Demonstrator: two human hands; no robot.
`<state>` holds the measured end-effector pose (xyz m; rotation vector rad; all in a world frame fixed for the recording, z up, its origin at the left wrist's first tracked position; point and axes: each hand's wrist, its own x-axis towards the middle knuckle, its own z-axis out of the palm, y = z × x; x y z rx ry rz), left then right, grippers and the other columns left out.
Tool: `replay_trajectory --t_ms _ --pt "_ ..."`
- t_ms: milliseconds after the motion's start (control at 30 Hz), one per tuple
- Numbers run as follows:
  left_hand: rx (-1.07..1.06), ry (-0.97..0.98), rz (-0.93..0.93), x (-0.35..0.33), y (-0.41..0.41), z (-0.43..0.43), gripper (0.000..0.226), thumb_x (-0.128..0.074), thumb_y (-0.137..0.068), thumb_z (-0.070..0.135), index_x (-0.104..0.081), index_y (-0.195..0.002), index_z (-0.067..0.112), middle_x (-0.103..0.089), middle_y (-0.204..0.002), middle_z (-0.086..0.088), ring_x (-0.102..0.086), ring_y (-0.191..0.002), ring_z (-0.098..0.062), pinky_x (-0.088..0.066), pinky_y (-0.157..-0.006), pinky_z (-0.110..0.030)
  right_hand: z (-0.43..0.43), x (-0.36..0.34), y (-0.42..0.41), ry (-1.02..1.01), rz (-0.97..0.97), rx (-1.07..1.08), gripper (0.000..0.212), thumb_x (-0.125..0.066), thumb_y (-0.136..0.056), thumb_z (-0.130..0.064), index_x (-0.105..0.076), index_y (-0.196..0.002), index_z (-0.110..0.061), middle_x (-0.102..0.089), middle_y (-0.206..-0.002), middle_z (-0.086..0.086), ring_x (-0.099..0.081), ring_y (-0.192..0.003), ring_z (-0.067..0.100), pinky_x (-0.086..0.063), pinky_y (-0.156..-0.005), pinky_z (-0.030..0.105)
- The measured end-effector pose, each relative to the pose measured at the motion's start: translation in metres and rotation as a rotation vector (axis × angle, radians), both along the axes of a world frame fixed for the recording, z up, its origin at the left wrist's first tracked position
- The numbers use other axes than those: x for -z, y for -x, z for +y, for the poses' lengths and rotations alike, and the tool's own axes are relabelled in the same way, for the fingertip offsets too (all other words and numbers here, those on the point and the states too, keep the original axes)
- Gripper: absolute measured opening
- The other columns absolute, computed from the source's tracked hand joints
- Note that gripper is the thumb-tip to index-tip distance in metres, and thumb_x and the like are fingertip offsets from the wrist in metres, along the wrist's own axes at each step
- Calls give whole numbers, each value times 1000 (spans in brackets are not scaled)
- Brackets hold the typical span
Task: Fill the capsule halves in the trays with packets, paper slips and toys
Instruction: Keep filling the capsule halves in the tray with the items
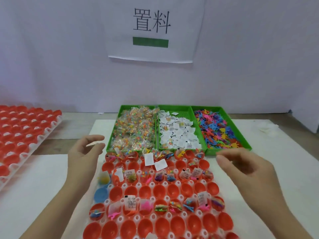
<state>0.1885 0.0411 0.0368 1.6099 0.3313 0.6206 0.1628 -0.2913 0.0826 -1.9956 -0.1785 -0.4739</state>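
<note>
A white tray (156, 185) of red capsule halves lies in front of me. Some rows hold packets, paper slips and small toys; other rows are bare red cups (159, 189). Two loose paper slips (149, 159) lie on the far rows. Behind the tray stand three green bins: clear packets (133, 129), white paper slips (177, 133) and coloured plastic toys (220, 131). My left hand (82, 152) hovers at the tray's left far corner, fingers relaxed and holding nothing. My right hand (241, 167) hovers at the tray's right far corner, fingers loosely spread and holding nothing.
A second tray of red capsule halves (20, 133) sits at the far left. A blue capsule half (100, 194) and a yellow piece (105, 178) lie at the left edge of the near tray. White sheets cover the table; a wall with a printed sign (151, 28) stands behind.
</note>
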Motion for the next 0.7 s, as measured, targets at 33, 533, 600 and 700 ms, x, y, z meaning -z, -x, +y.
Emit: replay_trajectory --t_ms 33,533,600,700 --pt "47 -82 33 -7 -9 -4 28 -61 -88 3 -68 -83 30 -70 -80 15 -63 -71 0 -51 -61 -14 -7 -7 -18 -6 7 17 8 -76 -77 -29 -72 -74 -36 -70 -74 -11 -60 -62 7 -46 -57 9" --pt "493 -942 583 -30 -91 -52 15 -75 -82 35 -66 -77 24 -67 -70 10 -61 -63 -5 -53 -64 -28 -44 36 -155 753 461 108 28 -74 -84 -28 -68 -111 -23 -68 -115 -5 -62 -103 15 -50 -88 32" --pt "487 -920 569 -29 -89 -51 16 -72 -84 33 -65 -73 24 -65 -60 10 -58 -54 -4 -46 -55 -22 -47 40 -155 693 432 117 12 -74 -84 -27 -68 -93 -23 -68 -100 -5 -60 -90 13 -47 -77 28" --pt "483 -888 579 -27 -86 -49 18 -60 -91 20 -65 -74 26 -66 -62 13 -62 -60 -5 -46 -54 -19 -51 41 -157 519 384 92 8 -71 -87 -25 -69 -80 -21 -66 -83 -7 -59 -78 9 -41 -66 23"
